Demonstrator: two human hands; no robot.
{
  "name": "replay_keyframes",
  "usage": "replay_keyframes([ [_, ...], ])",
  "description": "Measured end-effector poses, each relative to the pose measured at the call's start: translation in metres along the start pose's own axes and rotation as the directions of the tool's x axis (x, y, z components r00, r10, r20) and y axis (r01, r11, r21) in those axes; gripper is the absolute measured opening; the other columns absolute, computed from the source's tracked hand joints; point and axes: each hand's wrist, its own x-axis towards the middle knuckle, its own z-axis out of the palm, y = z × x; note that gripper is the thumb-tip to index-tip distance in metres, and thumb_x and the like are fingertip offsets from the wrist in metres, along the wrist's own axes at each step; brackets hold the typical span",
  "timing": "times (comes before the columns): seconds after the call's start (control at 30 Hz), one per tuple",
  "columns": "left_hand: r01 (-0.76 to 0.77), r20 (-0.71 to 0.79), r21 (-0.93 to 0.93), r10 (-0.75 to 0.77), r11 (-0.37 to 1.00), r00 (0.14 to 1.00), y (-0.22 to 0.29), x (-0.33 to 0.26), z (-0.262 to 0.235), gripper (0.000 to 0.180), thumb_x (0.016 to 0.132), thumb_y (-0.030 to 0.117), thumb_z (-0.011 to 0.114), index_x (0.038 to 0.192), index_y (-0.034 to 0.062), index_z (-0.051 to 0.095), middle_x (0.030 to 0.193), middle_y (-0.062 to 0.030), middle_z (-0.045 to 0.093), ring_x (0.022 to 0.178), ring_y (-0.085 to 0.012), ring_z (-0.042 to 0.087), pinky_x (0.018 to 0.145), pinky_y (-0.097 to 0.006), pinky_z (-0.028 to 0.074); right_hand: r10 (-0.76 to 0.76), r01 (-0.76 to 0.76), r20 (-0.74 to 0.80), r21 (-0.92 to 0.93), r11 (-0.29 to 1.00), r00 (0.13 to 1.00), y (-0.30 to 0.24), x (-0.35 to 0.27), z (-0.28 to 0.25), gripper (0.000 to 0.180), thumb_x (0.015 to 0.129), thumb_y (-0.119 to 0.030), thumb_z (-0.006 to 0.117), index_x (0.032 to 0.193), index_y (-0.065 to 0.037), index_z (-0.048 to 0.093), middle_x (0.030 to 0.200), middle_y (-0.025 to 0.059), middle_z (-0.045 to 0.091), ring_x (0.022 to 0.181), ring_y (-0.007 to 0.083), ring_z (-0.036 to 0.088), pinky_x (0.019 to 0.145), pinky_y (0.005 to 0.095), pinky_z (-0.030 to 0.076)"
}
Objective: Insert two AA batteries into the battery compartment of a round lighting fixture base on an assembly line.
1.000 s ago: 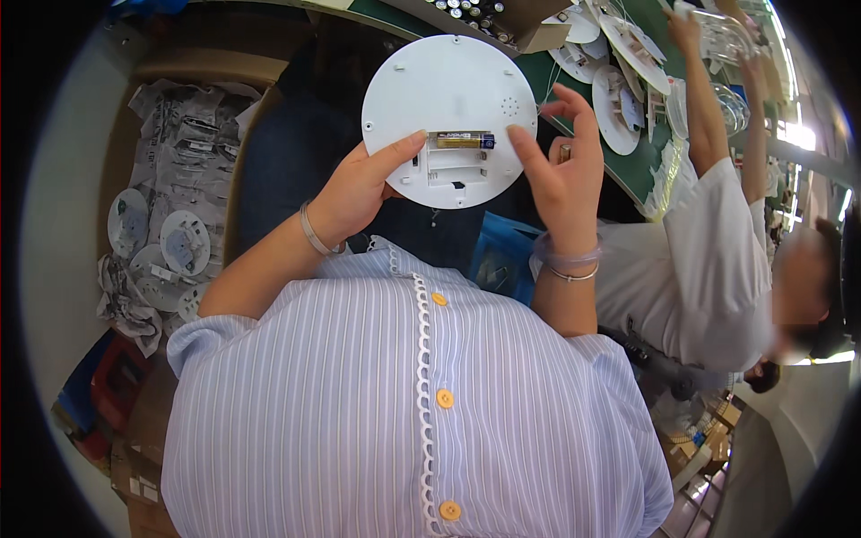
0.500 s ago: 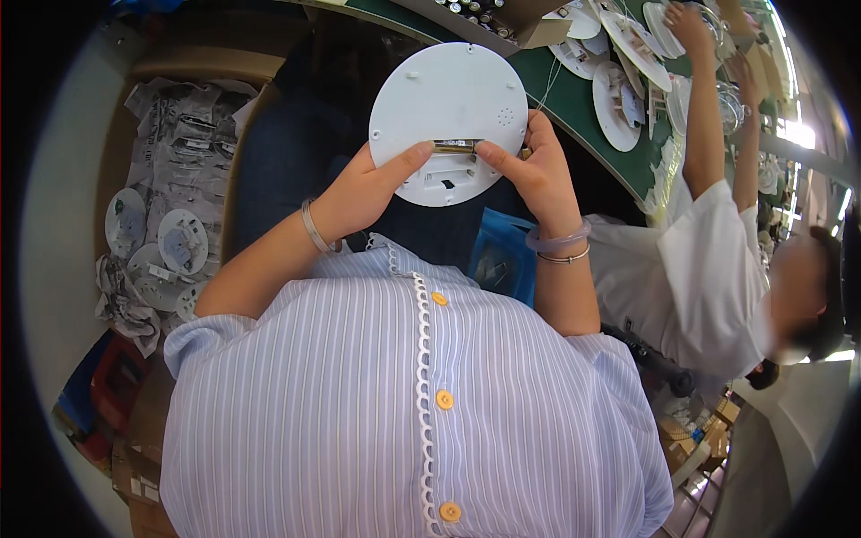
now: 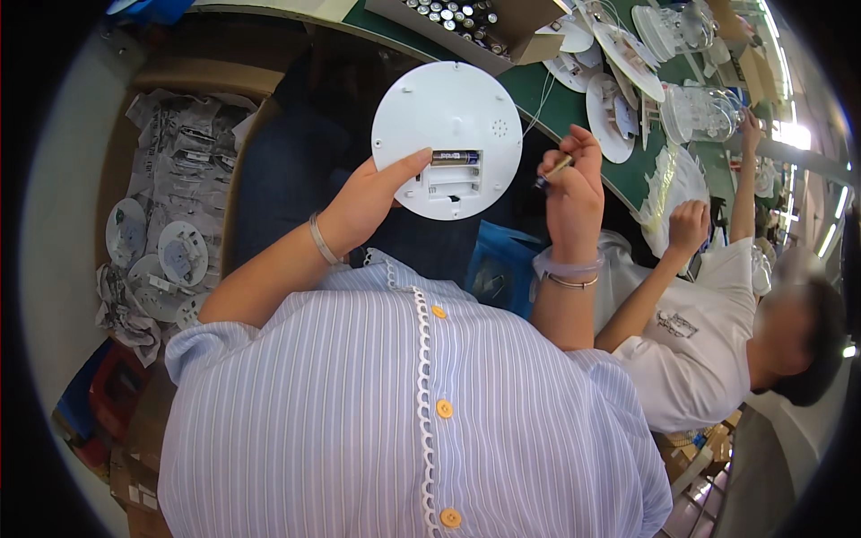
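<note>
My left hand (image 3: 366,204) grips the left rim of a round white plastic disc (image 3: 439,108), its thumb lying on the face by the battery slot. In that slot (image 3: 456,179) one battery (image 3: 456,157) sits along the top, and the space below it shows bare springs and contacts. Off to the right of the disc, apart from it, my right hand (image 3: 576,184) is closed around a second battery (image 3: 554,169) with a gold and dark casing. Thin white wires (image 3: 541,106) run past the disc's right edge.
A cardboard box of batteries (image 3: 466,27) stands on the green table (image 3: 560,112) ahead. More white discs (image 3: 613,117) and clear domed parts (image 3: 695,112) lie to the right, where a co-worker (image 3: 691,332) reaches over. At left, an open carton (image 3: 184,170) holds paper and discs.
My right hand has let go of the disc and moved right, holding a battery. The battery in the slot now lies uncovered. The disc has dropped slightly, and the co-worker's near arm has lowered.
</note>
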Motion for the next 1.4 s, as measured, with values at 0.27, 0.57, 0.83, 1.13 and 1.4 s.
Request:
replay_keyframes([
  [0.27, 0.176, 0.031, -0.013, -0.176, 0.984, 0.984, -0.01, 0.0, 0.007, 0.043, 0.088, 0.024, 0.052, 0.123, 0.0003, 0.043, 0.114, -0.0099, 0.054, 0.102, -0.0169, 0.055, 0.088, -0.029, 0.044, -0.159, 0.296, 0.333, -0.415, 0.86, 0.929, 0.011, -0.024, 0.032, 0.039, 0.066, 0.012, 0.04, 0.102, 0.0, 0.053, 0.093, 0.0111, 0.05, 0.089, 0.0207, 0.05, 0.086, 0.0285, 0.039],
  [0.57, 0.133, 0.007, -0.03, -0.133, 0.991, 0.991, -0.004, -0.002, 0.008, 0.042, 0.09, 0.025, 0.049, 0.123, 0.0002, 0.042, 0.113, -0.0106, 0.055, 0.101, -0.0174, 0.056, 0.086, -0.03, 0.046, -0.311, 0.592, 0.504, -0.66, 0.463, 0.805, 0.004, -0.025, 0.028, 0.027, 0.069, 0.002, 0.054, 0.095, -0.003, 0.059, 0.092, 0.0122, 0.054, 0.087, 0.0285, 0.051, 0.077, 0.0354, 0.042],
  [0.83, 0.155, -0.009, -0.012, -0.155, 0.988, 0.988, -0.007, -0.004, 0.008, 0.046, 0.088, 0.032, 0.052, 0.122, 0.0016, 0.044, 0.11, -0.0109, 0.055, 0.098, -0.0164, 0.057, 0.081, -0.03, 0.049, -0.264, 0.661, 0.619, -0.595, 0.457, 0.74, -0.001, -0.027, 0.024, 0.023, 0.07, -0.003, 0.062, 0.094, -0.005, 0.062, 0.093, 0.0102, 0.055, 0.086, 0.0267, 0.052, 0.074, 0.0339, 0.043],
  [1.13, 0.144, 0.01, -0.028, -0.144, 0.989, 0.989, 0.0, -0.006, 0.008, 0.041, 0.091, 0.028, 0.048, 0.122, 0.0013, 0.042, 0.111, -0.0102, 0.056, 0.098, -0.0164, 0.057, 0.081, -0.03, 0.05, -0.262, 0.587, 0.533, -0.645, 0.489, 0.805, 0.004, -0.034, 0.028, 0.03, 0.068, -0.007, 0.066, 0.097, -0.006, 0.06, 0.096, 0.0113, 0.055, 0.09, 0.0268, 0.052, 0.081, 0.0364, 0.04],
  [1.4, 0.043, 0.074, 0.028, -0.045, 0.999, 0.996, 0.014, -0.007, 0.005, 0.046, 0.08, 0.011, 0.063, 0.12, -0.0007, 0.043, 0.11, -0.0133, 0.056, 0.099, -0.019, 0.058, 0.082, -0.031, 0.05, 0.293, -0.318, 0.182, 0.13, 0.939, 0.939, 0.015, -0.03, 0.012, 0.043, 0.087, -0.012, 0.053, 0.123, 0.003, 0.037, 0.119, 0.0122, 0.048, 0.107, 0.0163, 0.048, 0.09, 0.0286, 0.039],
])
